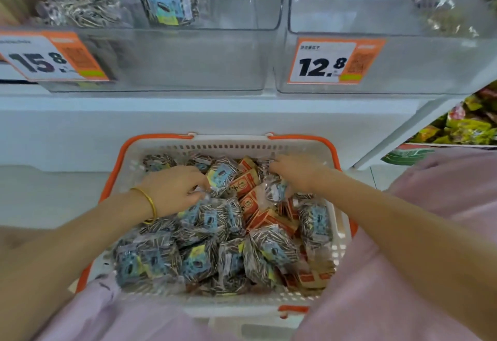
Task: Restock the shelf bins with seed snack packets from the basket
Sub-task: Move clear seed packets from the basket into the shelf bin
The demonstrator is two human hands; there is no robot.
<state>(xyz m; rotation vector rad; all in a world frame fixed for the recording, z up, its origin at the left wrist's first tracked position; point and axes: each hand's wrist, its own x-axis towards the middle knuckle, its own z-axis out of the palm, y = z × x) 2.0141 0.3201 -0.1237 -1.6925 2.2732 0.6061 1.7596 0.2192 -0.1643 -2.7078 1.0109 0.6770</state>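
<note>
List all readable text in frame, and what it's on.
"15.8": left price tag.
"12.8": right price tag.
Small print and codes on both tags: too blurred to read.
Labels on the seed packets and orange packets: unreadable.

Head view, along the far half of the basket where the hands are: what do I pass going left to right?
left hand → blue-labelled seed packet → orange packets → right hand
</note>
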